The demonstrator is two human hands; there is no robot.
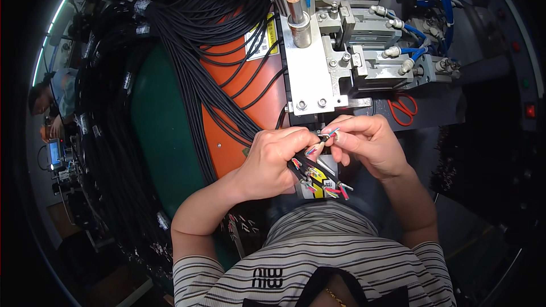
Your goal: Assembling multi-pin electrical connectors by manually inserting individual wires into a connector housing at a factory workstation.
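Observation:
My left hand (273, 162) is closed round several black cables (233, 116) close to their ends. Short coloured wires (335, 192) in red, white, green and blue fan out of the cut sheaths below its fingers. Thumb and fingertips of my right hand (372, 145) pinch the thin wires (332, 133) at one cable's tip, right beside the left thumb. The two hands almost touch just in front of the machine's metal plate (310, 77). My left palm hides part of the bundle.
A machine with pneumatic cylinders (375, 37) and blue air hoses (446, 0) stands beyond my hands. Red-handled scissors (402, 109) lie at right. Thick black cable bundles hang over an orange panel (227, 156) and a green surface (156, 113). Another person (54, 96) is far left.

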